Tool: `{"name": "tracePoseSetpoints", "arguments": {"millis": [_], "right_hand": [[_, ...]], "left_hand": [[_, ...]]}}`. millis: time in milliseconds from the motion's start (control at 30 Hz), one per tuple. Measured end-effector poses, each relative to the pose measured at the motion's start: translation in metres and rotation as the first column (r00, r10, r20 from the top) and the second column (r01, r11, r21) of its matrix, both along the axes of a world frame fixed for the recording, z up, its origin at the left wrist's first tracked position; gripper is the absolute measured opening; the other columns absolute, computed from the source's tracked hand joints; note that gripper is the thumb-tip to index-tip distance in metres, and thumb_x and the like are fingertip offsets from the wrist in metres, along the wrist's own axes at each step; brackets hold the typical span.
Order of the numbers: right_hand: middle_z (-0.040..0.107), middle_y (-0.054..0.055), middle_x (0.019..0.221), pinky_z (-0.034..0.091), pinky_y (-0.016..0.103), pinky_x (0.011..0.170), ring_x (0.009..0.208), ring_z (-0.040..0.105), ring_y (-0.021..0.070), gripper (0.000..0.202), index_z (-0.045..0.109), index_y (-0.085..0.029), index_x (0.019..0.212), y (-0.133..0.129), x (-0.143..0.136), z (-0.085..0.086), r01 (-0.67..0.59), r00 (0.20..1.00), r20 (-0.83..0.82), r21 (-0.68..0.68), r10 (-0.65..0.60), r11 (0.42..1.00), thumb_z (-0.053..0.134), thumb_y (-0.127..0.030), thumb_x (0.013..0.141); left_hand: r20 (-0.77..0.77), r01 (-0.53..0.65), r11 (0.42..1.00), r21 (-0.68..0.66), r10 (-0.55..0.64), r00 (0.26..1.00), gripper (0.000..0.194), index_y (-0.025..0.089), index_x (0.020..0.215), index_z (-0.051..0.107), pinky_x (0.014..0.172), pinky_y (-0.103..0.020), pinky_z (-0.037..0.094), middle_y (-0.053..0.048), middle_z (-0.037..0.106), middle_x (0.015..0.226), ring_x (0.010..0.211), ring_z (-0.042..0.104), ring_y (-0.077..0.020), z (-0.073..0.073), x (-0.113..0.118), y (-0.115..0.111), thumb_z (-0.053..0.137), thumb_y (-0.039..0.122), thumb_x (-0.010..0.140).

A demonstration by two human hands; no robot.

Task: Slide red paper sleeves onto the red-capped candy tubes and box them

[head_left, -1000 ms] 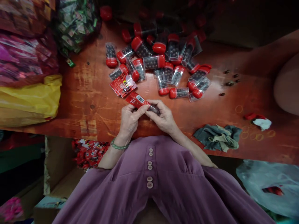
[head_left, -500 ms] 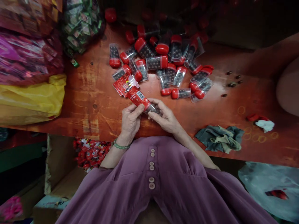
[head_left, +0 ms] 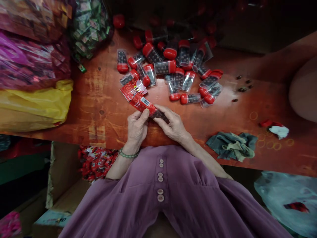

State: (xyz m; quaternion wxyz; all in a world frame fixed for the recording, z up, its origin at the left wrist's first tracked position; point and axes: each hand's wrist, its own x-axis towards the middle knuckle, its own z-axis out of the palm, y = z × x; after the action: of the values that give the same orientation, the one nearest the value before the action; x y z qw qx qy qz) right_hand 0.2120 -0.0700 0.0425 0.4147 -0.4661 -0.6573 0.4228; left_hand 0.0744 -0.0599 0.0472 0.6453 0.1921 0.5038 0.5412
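Note:
Between my hands is a red printed packet (head_left: pixel 144 103) with a barcode, tilted over the table, with small dark balls showing at its near end. My left hand (head_left: pixel 137 127) pinches its lower left side between thumb and fingers. My right hand (head_left: pixel 173 125) is closed round the near end with the dark balls, thumb and fingers on either side. The packet's far end overlaps a red and white printed piece (head_left: pixel 132 90) beside the pile. Beyond lie several clear tubes of dark balls with red caps (head_left: pixel 164 67), heaped on the table.
Bulging bags line the left, including a yellow bag (head_left: pixel 37 105) and a bag of green packets (head_left: pixel 90 28). Loose dark balls (head_left: pixel 242 89), a crumpled cloth (head_left: pixel 232 146) and rubber bands (head_left: pixel 269 144) lie to the right. Below the table edge is a carton (head_left: pixel 61 178) beside red packets (head_left: pixel 97 162).
The packet has shifted slightly left in my hands. My right hand has moved a little along it, its fingers now straighter over the near end. The view has shifted slightly.

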Motion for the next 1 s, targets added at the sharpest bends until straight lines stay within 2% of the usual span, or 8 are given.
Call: {"name": "tracePoseSetpoints", "arguments": {"millis": [100, 200, 300, 467, 667, 867, 1000], "right_hand": [[0.064, 0.006, 0.124, 0.050, 0.042, 0.102, 0.111, 0.062, 0.0205, 0.040, 0.052, -0.024, 0.132, -0.003, -0.002, 0.000, 0.013, 0.997, -0.080, -0.102, -0.021, 0.995, 0.056, -0.030, 0.092], [0.067, 0.003, 0.104, 0.059, 0.033, 0.080, 0.079, 0.065, 0.0137, 0.045, 0.045, -0.026, 0.138, -0.005, -0.006, -0.001, -0.013, 0.979, -0.197, -0.296, -0.048, 0.955, 0.052, -0.036, 0.094], [0.064, 0.001, 0.095, 0.056, 0.027, 0.064, 0.061, 0.056, 0.0093, 0.044, 0.047, -0.024, 0.135, -0.005, -0.010, -0.002, -0.025, 0.966, -0.251, -0.357, -0.070, 0.934, 0.053, -0.040, 0.094], [0.062, 0.000, 0.092, 0.053, 0.024, 0.060, 0.059, 0.052, 0.0076, 0.040, 0.049, -0.024, 0.129, 0.001, -0.013, 0.004, -0.070, 0.962, -0.272, -0.336, -0.025, 0.939, 0.057, -0.039, 0.092], [0.063, -0.002, 0.082, 0.055, 0.023, 0.065, 0.065, 0.061, 0.0087, 0.042, 0.048, -0.023, 0.130, -0.002, -0.006, 0.008, -0.165, 0.930, -0.368, -0.393, 0.010, 0.905, 0.059, -0.038, 0.092], [0.066, -0.001, 0.092, 0.059, 0.028, 0.078, 0.076, 0.068, 0.0103, 0.033, 0.055, -0.024, 0.117, -0.006, -0.009, 0.002, -0.142, 0.883, -0.464, -0.407, -0.070, 0.902, 0.065, -0.035, 0.088], [0.066, -0.001, 0.094, 0.059, 0.025, 0.071, 0.074, 0.066, 0.0092, 0.028, 0.057, -0.024, 0.110, -0.008, -0.017, -0.002, -0.127, 0.892, -0.449, -0.357, -0.051, 0.926, 0.067, -0.034, 0.086]], "left_hand": [[0.020, 0.028, 0.999, -0.030, -0.027, 0.999, 0.036, 0.019, 0.071, 0.073, 0.075, -0.028, 0.052, 0.001, 0.071, 0.070, 0.066, 0.062, -0.0103, -0.001, 0.003, -0.002, 0.090, 0.044, 0.051], [0.024, 0.073, 0.996, -0.051, -0.072, 0.997, 0.037, 0.018, 0.070, 0.071, 0.064, -0.027, 0.050, 0.001, 0.070, 0.067, 0.059, 0.059, -0.0103, -0.002, 0.008, -0.005, 0.088, 0.046, 0.054], [0.059, 0.105, 0.994, -0.037, -0.103, 0.993, 0.037, 0.018, 0.070, 0.070, 0.060, -0.027, 0.050, 0.000, 0.069, 0.066, 0.055, 0.058, -0.0105, -0.001, 0.007, -0.006, 0.087, 0.047, 0.056], [0.077, 0.017, 0.999, 0.035, -0.019, 0.997, 0.037, 0.018, 0.067, 0.070, 0.066, -0.025, 0.052, 0.001, 0.070, 0.066, 0.060, 0.062, -0.0101, 0.002, -0.003, 0.000, 0.087, 0.049, 0.056], [0.100, -0.044, 0.998, 0.048, 0.039, 0.994, 0.033, 0.017, 0.072, 0.072, 0.072, -0.023, 0.052, 0.000, 0.073, 0.073, 0.069, 0.065, -0.0101, 0.000, -0.006, 0.005, 0.085, 0.046, 0.062], [0.104, 0.025, 0.999, -0.031, -0.022, 0.994, 0.037, 0.015, 0.064, 0.070, 0.051, -0.019, 0.042, 0.003, 0.064, 0.057, 0.048, 0.050, -0.0042, 0.002, 0.003, -0.008, 0.087, 0.046, 0.056], [0.079, 0.047, 0.998, -0.048, -0.043, 0.996, 0.036, 0.014, 0.067, 0.072, 0.059, -0.021, 0.048, 0.000, 0.068, 0.062, 0.055, 0.057, -0.0074, 0.003, -0.002, -0.017, 0.087, 0.045, 0.056]]}}
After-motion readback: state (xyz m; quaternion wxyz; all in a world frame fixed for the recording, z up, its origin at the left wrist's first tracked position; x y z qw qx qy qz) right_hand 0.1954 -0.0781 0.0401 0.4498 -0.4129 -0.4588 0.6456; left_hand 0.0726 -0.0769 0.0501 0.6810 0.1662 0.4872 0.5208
